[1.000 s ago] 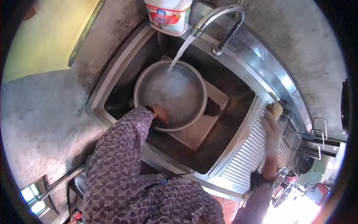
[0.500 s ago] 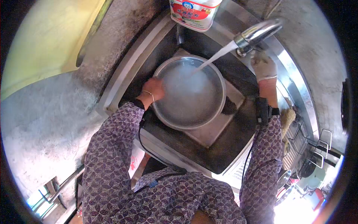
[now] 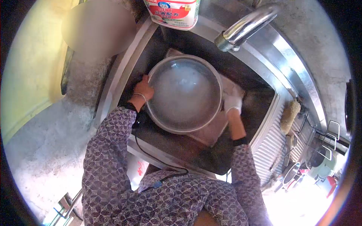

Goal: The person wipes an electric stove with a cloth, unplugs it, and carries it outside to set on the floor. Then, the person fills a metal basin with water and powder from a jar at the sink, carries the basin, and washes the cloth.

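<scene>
Since the earlier frame, the right hand [image 3: 233, 102] has come down from beside the tap [image 3: 247, 28] to the basin [image 3: 184, 130], and the stream has stopped. The left hand [image 3: 144, 90] remains at the rim.

The basin sits in the sink [image 3: 241, 154], partly over a pale slab [image 3: 215, 132], holding cloudy water [image 3: 181, 94]. Running the water in looks finished, at least for now; the basin has not been emptied or taken out. What else remains, the view does not settle.

Taking the basin's centre as the dial, the left hand is at 9 o'clock, its forearm reaching in from 7, wrist bent slightly inward. Its fingers are curled close together, seemingly pinching the rim. The gloved right hand is at 3 o'clock, right beside the rim, its forearm rising from between 4 and 5. It is blurred, so I cannot tell whether its fingers are spread or closed, or whether they touch metal. The tap's mouth hangs toward 1 o'clock.
</scene>
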`<move>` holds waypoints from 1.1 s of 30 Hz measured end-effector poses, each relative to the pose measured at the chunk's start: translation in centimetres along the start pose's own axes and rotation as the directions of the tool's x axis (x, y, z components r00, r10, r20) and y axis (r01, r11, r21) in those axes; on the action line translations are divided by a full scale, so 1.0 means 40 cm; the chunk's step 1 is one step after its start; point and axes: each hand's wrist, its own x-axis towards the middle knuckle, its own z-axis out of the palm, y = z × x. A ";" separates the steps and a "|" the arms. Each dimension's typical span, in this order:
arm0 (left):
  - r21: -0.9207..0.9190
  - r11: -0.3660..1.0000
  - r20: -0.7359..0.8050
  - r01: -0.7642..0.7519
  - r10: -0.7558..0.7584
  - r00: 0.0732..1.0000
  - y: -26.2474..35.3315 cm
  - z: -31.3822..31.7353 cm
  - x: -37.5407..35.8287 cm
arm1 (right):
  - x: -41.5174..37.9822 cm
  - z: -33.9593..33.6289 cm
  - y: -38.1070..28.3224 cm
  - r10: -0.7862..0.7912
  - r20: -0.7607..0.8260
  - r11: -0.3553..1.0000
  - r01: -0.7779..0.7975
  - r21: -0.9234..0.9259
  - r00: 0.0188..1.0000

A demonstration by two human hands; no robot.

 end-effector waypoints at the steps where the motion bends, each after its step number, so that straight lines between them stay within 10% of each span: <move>1: 0.012 1.000 -0.006 0.003 -0.003 1.000 -0.015 0.019 0.019 | 0.009 0.106 0.098 0.028 0.092 0.988 -0.042 0.149 0.995; 5: -0.092 0.993 -0.091 -0.079 0.071 0.993 -0.046 0.050 0.058 | 0.035 0.262 0.250 0.020 0.290 0.934 -0.121 0.335 0.957; 12: -0.048 0.985 -0.087 -0.168 0.164 0.983 -0.033 -0.050 -0.041 | -0.063 0.085 0.181 0.060 0.143 0.951 -0.100 0.294 0.988; 14: -0.347 0.889 -0.161 -0.299 0.257 0.953 -0.030 -0.080 -0.076 | -0.092 0.045 0.200 0.002 0.061 0.926 -0.025 0.376 0.998; 18: -0.696 0.647 -0.109 -0.312 0.335 0.936 0.062 -0.188 -0.200 | -0.164 -0.060 0.255 0.007 -0.084 0.805 0.044 0.592 0.996; 26: -0.763 0.393 -0.371 -0.514 0.385 0.845 0.347 -0.254 -0.595 | -0.410 -0.389 0.374 0.186 -0.143 0.426 0.051 0.903 0.972; 28: -0.842 0.307 -0.294 -0.444 0.430 0.854 0.408 -0.225 -0.680 | -0.491 -0.469 0.459 0.196 -0.311 0.607 0.134 0.783 0.930; 33: -0.754 0.312 -0.209 -0.578 0.720 0.662 0.602 -0.128 -0.871 | -0.664 -0.640 0.741 0.292 -0.330 0.459 0.171 0.872 0.898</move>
